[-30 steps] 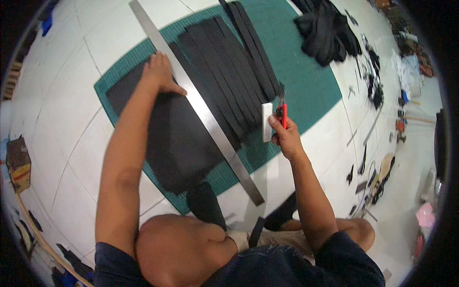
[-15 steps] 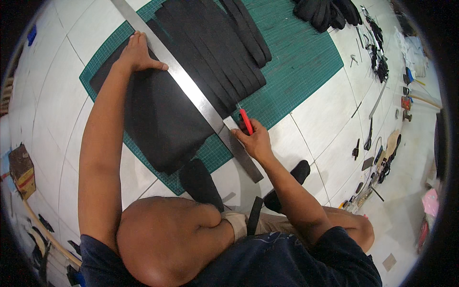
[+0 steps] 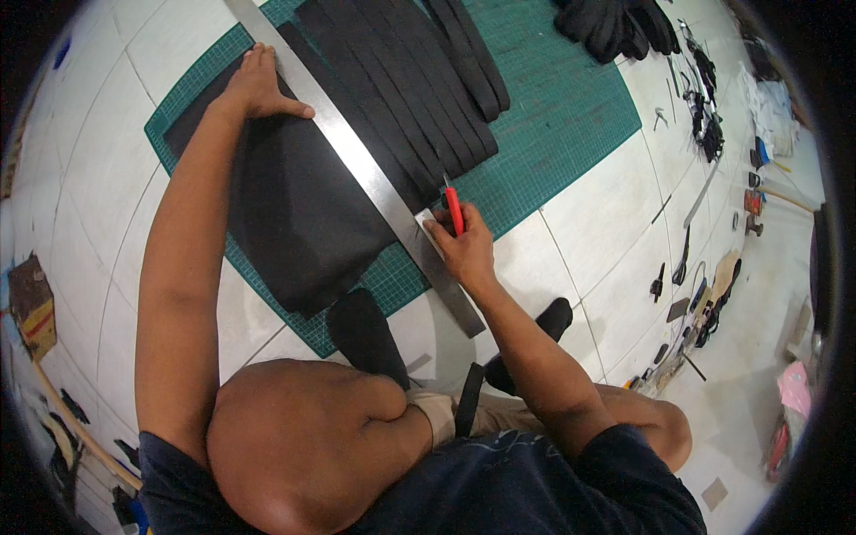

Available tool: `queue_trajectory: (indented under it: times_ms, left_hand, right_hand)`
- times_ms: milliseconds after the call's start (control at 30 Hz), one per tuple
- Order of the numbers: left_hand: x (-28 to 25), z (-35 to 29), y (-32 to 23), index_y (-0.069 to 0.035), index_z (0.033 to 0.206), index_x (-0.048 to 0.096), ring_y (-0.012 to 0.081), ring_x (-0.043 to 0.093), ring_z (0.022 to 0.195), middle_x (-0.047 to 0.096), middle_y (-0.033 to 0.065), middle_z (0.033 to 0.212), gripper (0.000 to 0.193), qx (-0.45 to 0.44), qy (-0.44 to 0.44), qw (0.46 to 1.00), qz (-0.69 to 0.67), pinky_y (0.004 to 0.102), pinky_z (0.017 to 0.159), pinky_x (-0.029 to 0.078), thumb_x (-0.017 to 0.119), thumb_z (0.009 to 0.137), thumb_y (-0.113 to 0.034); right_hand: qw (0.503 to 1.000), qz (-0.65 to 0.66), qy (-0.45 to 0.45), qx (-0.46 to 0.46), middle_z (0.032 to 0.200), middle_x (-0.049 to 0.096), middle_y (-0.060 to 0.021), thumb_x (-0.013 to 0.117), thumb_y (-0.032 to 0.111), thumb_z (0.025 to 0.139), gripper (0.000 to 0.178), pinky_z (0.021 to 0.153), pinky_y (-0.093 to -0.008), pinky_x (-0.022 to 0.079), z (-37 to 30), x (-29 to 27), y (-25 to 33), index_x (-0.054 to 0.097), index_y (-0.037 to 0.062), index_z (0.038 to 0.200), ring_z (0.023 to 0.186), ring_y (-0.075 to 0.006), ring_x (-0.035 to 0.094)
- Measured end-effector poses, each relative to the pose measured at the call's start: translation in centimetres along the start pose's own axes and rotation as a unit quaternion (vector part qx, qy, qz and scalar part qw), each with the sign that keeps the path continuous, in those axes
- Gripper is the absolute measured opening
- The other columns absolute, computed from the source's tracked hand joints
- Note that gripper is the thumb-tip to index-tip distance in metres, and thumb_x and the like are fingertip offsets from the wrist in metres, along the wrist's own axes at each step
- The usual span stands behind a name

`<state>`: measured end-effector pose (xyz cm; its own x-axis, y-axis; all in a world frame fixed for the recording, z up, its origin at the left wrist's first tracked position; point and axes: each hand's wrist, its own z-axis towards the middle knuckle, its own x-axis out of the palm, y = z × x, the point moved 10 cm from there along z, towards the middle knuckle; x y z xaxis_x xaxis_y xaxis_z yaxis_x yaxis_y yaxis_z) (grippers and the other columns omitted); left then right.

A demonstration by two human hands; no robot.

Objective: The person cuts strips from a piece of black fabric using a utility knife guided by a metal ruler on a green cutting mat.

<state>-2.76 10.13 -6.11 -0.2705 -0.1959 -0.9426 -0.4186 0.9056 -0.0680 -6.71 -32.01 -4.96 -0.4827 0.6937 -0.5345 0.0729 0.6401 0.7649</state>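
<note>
A long steel ruler (image 3: pixel 343 152) lies slantwise across black fabric on a green cutting mat (image 3: pixel 571 134). My left hand (image 3: pixel 254 89) is spread open near the ruler's far part, its thumb on the metal and its fingertips by the left edge. In my right hand (image 3: pixel 471 250), closed beside the ruler's near part, is a red-handled cutter knife (image 3: pixel 455 211), blade pointing away. A short pale flat piece (image 3: pixel 425 217) shows at the same fingers. Left of the ruler spreads a wide black fabric piece (image 3: pixel 303 205); to its right lie several black strips (image 3: pixel 392 89).
Black bundled pieces (image 3: pixel 615 27) rest at the mat's far right corner. Cords, tools and scraps (image 3: pixel 704 125) line the tiled floor at right. A brown box (image 3: pixel 33 312) and a wooden pole (image 3: pixel 85 428) are at left. My socked foot (image 3: pixel 366 339) is by the mat's near edge.
My right hand and the knife have shifted slightly away from me along the ruler. My left hand stays spread on the ruler and fabric. The whole view has turned a little.
</note>
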Motion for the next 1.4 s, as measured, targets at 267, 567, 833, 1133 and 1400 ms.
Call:
queue_trajectory:
  times_ms: [267, 567, 833, 1133, 1400]
  left_hand:
    - [-0.2, 0.2, 0.0, 0.007, 0.154, 0.017, 0.0387, 0.013, 0.152, 0.017, 0.0265, 0.162, 0.153, -0.007, 0.005, 1.0, -0.017, 0.0471, 0.122, 0.022, 0.088, 0.043, -0.071]
    - [-2.9, -1.9, -3.1, 0.008, 0.148, 0.031, 0.0405, 0.024, 0.148, 0.03, 0.026, 0.156, 0.14, -0.032, 0.001, 0.998, 0.055, 0.0482, 0.118, 0.031, 0.09, 0.045, -0.067]
    - [-0.8, -2.0, -2.6, 0.011, 0.15, 0.022, 0.0406, 0.026, 0.148, 0.026, 0.0295, 0.157, 0.145, -0.037, 0.074, 0.996, 0.028, 0.0546, 0.119, 0.026, 0.089, 0.047, -0.067]
    - [-0.8, -3.2, -3.8, 0.015, 0.151, 0.011, 0.0441, 0.019, 0.149, 0.014, 0.0333, 0.16, 0.16, -0.062, 0.115, 0.989, 0.065, 0.0561, 0.119, 0.02, 0.086, 0.042, -0.075]
    - [-1.1, -3.2, -4.1, 0.01, 0.154, 0.015, 0.0426, 0.02, 0.149, 0.017, 0.03, 0.161, 0.156, -0.033, 0.097, 0.991, 0.086, 0.0575, 0.118, 0.021, 0.083, 0.044, -0.079]
  right_hand:
    - [0.999, -0.033, -0.013, -0.008, 0.097, 0.072, -0.0176, 0.079, 0.026, 0.084, 0.037, 0.078, -0.0409, 0.052, 0.0, -0.2, 0.4, 0.06, 0.0034, 0.106, 0.09, -0.0335, 0.07]
    - [0.985, -0.031, -0.163, -0.054, 0.096, 0.067, -0.0184, 0.074, 0.023, 0.089, 0.03, 0.081, -0.0407, 0.05, 3.9, -8.8, -2.2, 0.063, 0.0015, 0.105, 0.088, -0.0319, 0.065]
    - [0.988, -0.083, -0.007, -0.127, 0.102, 0.067, -0.027, 0.055, 0.019, 0.098, 0.032, 0.081, -0.0496, 0.05, 7.6, -4.0, 7.1, 0.049, 0.0027, 0.125, 0.094, -0.0468, 0.065]
    - [0.941, -0.271, 0.141, -0.148, 0.099, 0.067, -0.0311, 0.047, 0.029, 0.1, 0.03, 0.084, -0.0571, 0.051, 13.7, 9.8, 18.1, 0.047, 0.0024, 0.115, 0.094, -0.0487, 0.066]
    - [0.927, -0.254, 0.164, -0.221, 0.101, 0.067, -0.0315, 0.048, 0.022, 0.096, 0.029, 0.088, -0.0561, 0.05, 18.6, 16.4, 24.6, 0.043, -0.0023, 0.111, 0.099, -0.0489, 0.065]
